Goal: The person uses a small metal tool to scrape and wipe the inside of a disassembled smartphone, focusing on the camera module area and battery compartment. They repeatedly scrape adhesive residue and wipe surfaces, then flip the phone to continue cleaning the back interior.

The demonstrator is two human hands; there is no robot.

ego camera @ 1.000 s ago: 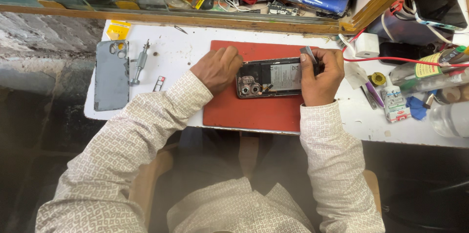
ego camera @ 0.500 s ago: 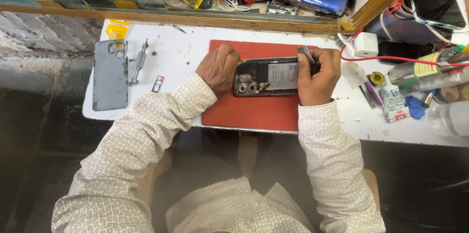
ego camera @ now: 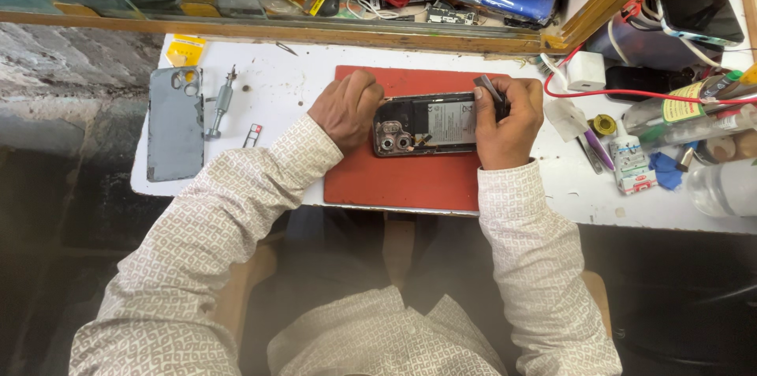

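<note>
The opened phone [ego camera: 430, 125] is lying flat on the red mat [ego camera: 394, 179] at the middle of the white table [ego camera: 300, 84], its camera end to the left. The left hand [ego camera: 347, 108] is curling over that end and pressing it down, while the right hand [ego camera: 511, 120] is pinching a thin dark tool [ego camera: 489, 91] at the phone's far right corner. Judged light, rigid and fragile with its internals exposed, it is best gripped by the frame edges; the removed grey back cover [ego camera: 175, 124] is lying well apart at the left.

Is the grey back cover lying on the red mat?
No, the grey back cover lies on the white table, left of the red mat.
</note>
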